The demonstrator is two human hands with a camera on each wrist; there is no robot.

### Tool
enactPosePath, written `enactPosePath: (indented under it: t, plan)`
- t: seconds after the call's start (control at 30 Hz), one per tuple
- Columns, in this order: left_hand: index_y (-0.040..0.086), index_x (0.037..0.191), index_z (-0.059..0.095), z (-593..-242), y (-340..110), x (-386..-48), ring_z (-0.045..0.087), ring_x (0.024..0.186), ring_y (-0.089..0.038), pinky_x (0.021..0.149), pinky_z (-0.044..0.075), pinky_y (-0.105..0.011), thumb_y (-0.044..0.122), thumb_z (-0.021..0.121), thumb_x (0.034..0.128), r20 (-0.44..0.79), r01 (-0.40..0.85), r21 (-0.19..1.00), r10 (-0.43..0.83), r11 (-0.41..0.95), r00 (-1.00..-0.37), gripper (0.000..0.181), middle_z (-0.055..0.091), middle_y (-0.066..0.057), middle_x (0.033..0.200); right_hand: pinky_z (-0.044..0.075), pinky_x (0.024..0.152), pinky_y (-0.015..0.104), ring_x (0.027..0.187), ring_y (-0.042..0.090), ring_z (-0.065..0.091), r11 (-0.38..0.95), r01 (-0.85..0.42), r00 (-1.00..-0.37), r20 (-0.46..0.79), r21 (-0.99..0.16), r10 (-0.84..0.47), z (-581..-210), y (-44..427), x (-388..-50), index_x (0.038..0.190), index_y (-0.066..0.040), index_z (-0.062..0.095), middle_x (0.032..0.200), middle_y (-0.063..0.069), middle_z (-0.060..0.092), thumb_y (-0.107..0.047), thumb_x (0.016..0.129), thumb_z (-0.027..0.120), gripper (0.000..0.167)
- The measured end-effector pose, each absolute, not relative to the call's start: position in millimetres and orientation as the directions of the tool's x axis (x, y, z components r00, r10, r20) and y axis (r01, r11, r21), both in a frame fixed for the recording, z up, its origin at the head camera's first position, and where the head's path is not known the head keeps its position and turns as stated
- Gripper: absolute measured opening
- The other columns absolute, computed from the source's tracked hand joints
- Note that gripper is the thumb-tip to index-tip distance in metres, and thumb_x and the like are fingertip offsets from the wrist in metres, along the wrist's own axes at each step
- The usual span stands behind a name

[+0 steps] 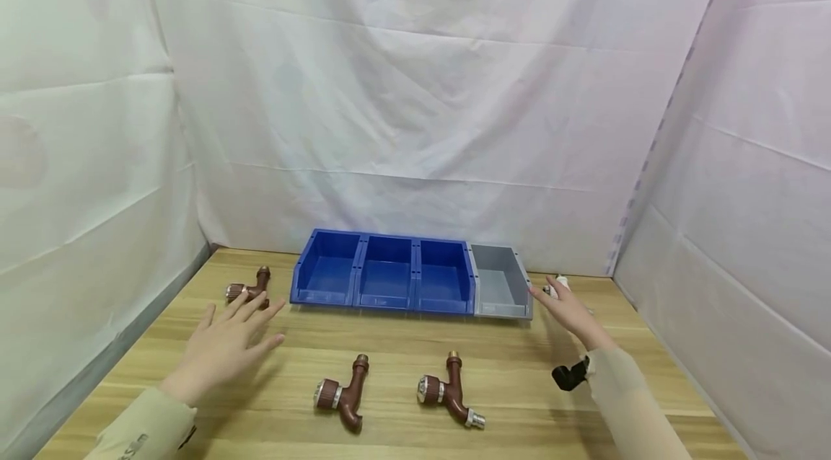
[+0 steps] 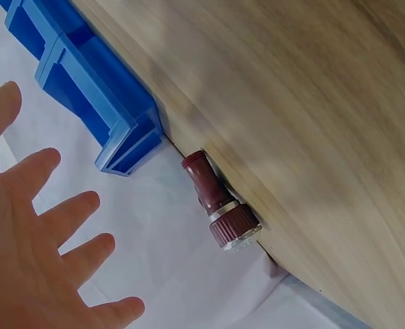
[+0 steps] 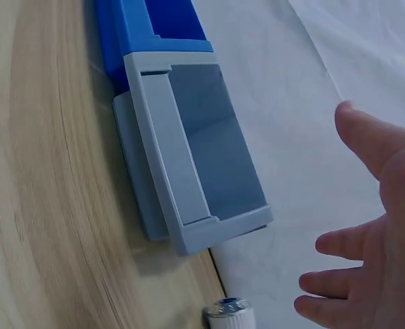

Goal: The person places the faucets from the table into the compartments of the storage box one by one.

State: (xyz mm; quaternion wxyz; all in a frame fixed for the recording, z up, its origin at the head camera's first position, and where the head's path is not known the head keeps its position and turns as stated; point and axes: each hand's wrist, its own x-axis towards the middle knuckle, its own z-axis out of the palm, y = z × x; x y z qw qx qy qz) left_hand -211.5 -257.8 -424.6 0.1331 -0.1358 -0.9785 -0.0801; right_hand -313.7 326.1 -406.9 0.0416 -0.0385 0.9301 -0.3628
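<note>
My left hand (image 1: 223, 341) hovers over the table's left side with its fingers spread, holding nothing. Just beyond its fingertips lies a brown faucet (image 1: 262, 280), partly hidden by the hand in the head view; in the left wrist view the faucet (image 2: 219, 202) shows its ribbed knob. At the right, my right hand (image 1: 571, 312) reaches out with straight fingers, also holding nothing. Behind it is a white faucet (image 1: 560, 285), mostly covered by the hand. Its silver-ended white knob (image 3: 231, 314) shows at the bottom of the right wrist view.
Three blue bins (image 1: 384, 305) and a grey bin (image 1: 503, 311) stand joined in a row at the table's back. Two more brown faucets, one plain (image 1: 351, 396) and one with a silver nozzle (image 1: 454, 391), lie at the front. White cloth (image 1: 422, 121) walls surround the wooden table (image 1: 396, 345).
</note>
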Motion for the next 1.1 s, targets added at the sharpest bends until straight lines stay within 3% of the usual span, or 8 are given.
enactPosePath:
  t: [0.2, 0.47, 0.63, 0.93, 1.03, 1.07, 1.1]
  plan:
    - [0.026, 0.149, 0.040, -425, -256, -210, 0.028, 0.137, -0.045, 0.103, 0.005, -0.072, 0.066, 0.043, 0.0931, 0.288, 0.290, 0.115, 0.247, 0.950, -0.925, 0.069, 0.036, -0.016, 0.151, 0.018, 0.108, 0.061, 0.140, 0.046, 0.017, 0.574, 0.020, -0.996, -0.066, -0.819, -0.059, -413, 326, -325, 0.154, 0.000, 0.008, 0.156, 0.028, 0.011, -0.057, 0.099, 0.040, 0.086]
    - [0.023, 0.148, 0.043, -423, -254, -207, 0.028, 0.137, -0.044, 0.103, 0.006, -0.072, 0.066, 0.044, 0.0927, 0.308, 0.300, 0.108, 0.254, 0.948, -0.917, 0.070, 0.038, -0.016, 0.149, 0.017, 0.113, 0.050, 0.143, 0.041, 0.009, 0.247, 0.042, -0.998, -0.050, -0.968, -0.026, -437, 320, -337, 0.154, 0.001, 0.004, 0.158, 0.023, 0.004, -0.042, 0.104, 0.040, 0.075]
    - [0.026, 0.149, 0.040, -419, -255, -207, 0.027, 0.138, -0.044, 0.103, 0.006, -0.071, 0.067, 0.044, 0.0919, 0.311, 0.299, 0.101, 0.256, 0.949, -0.916, 0.071, 0.037, -0.015, 0.150, 0.011, 0.115, 0.047, 0.145, 0.036, 0.001, 0.077, 0.069, -0.997, -0.071, -0.995, -0.020, -451, 318, -336, 0.155, -0.003, -0.003, 0.159, 0.021, -0.004, -0.039, 0.106, 0.035, 0.072]
    - [0.025, 0.149, 0.040, -414, -256, -208, 0.026, 0.139, -0.043, 0.104, 0.003, -0.071, 0.067, 0.046, 0.0908, 0.298, 0.302, 0.087, 0.265, 0.949, -0.917, 0.073, 0.036, -0.016, 0.151, 0.015, 0.114, 0.030, 0.146, 0.020, 0.009, -0.318, 0.044, -0.998, -0.053, -0.947, 0.019, -466, 309, -342, 0.156, -0.005, 0.000, 0.161, 0.010, 0.002, -0.020, 0.106, 0.042, 0.067]
    - [0.025, 0.149, 0.040, -414, -257, -208, 0.027, 0.138, -0.043, 0.104, 0.004, -0.071, 0.066, 0.048, 0.0908, 0.304, 0.310, 0.086, 0.271, 0.947, -0.913, 0.072, 0.037, -0.016, 0.150, 0.014, 0.114, 0.030, 0.146, 0.020, 0.007, -0.273, 0.017, -0.999, -0.028, -0.962, 0.034, -472, 306, -340, 0.155, -0.004, 0.003, 0.161, 0.009, 0.000, -0.018, 0.106, 0.041, 0.064]
    - [0.025, 0.149, 0.040, -415, -258, -208, 0.028, 0.137, -0.043, 0.104, 0.005, -0.070, 0.066, 0.048, 0.0907, 0.306, 0.312, 0.085, 0.273, 0.946, -0.912, 0.072, 0.038, -0.016, 0.150, 0.017, 0.113, 0.033, 0.145, 0.025, 0.011, -0.115, -0.027, -1.000, 0.025, -0.993, 0.014, -475, 305, -340, 0.154, 0.001, 0.009, 0.160, 0.014, 0.004, -0.013, 0.105, 0.041, 0.060]
    - [0.025, 0.149, 0.040, -415, -258, -208, 0.028, 0.137, -0.043, 0.104, 0.005, -0.070, 0.066, 0.049, 0.0905, 0.305, 0.313, 0.086, 0.274, 0.946, -0.912, 0.072, 0.038, -0.016, 0.150, 0.016, 0.114, 0.033, 0.145, 0.026, 0.010, -0.076, -0.030, -1.000, 0.029, -0.997, 0.013, -477, 305, -339, 0.154, 0.001, 0.009, 0.160, 0.015, 0.004, -0.013, 0.105, 0.040, 0.059]
